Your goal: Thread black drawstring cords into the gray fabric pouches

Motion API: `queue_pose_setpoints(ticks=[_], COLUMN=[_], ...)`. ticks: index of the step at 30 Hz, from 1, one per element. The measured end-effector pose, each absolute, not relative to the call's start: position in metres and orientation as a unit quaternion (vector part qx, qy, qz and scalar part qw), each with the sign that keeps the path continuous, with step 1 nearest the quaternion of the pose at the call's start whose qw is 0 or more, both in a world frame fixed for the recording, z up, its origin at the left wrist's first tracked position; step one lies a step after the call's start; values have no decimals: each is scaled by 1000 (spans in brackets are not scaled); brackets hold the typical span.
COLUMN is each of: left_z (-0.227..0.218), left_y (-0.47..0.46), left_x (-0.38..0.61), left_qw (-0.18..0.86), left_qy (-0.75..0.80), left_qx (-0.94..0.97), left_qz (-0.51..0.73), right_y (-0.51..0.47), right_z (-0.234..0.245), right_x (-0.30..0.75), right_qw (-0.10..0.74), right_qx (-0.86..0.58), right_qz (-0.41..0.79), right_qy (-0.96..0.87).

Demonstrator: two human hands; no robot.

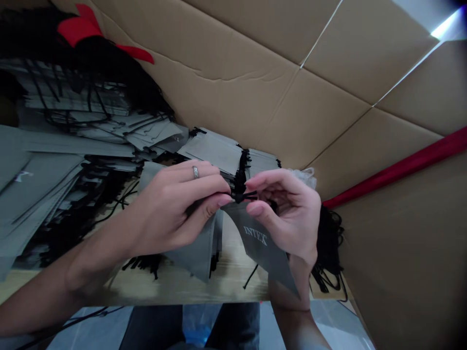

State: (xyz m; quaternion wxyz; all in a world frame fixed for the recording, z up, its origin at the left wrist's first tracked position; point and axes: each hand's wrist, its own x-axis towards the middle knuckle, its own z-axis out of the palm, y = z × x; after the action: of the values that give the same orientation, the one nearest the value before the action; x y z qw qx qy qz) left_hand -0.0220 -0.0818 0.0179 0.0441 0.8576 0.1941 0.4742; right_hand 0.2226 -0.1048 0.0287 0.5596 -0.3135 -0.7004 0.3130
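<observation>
My left hand [178, 204], with a ring on one finger, pinches the top of a grey drawstring pouch [262, 245] printed INTEX. My right hand [288, 209] pinches the black cord [243, 196] at the pouch's mouth from the other side. Fingertips of both hands meet at the cord knot. The pouch hangs below the hands over the wooden table edge [175, 284]. More grey pouches [219, 153] lie stacked just behind my hands.
Piles of grey pouches with black cords [73, 126] cover the left of the table. Cardboard walls [255, 58] stand behind and to the right. A red strip [401, 167] runs along the right wall. A red and black object [83, 26] sits at the top left.
</observation>
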Motion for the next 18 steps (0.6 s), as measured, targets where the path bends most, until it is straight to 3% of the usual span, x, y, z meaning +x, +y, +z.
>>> queue_pose_setpoints(ticks=[8, 18], left_z=[13, 19], left_y=[-76, -77], left_x=[-16, -26], left_qw=[19, 110], left_qy=[164, 141], left_qx=[870, 862], left_qz=[465, 474], right_y=[-102, -100], right_z=[24, 24], right_x=[220, 212], right_qw=[572, 592], right_qx=[-292, -301], right_qz=[288, 300], right_qy=[-710, -684])
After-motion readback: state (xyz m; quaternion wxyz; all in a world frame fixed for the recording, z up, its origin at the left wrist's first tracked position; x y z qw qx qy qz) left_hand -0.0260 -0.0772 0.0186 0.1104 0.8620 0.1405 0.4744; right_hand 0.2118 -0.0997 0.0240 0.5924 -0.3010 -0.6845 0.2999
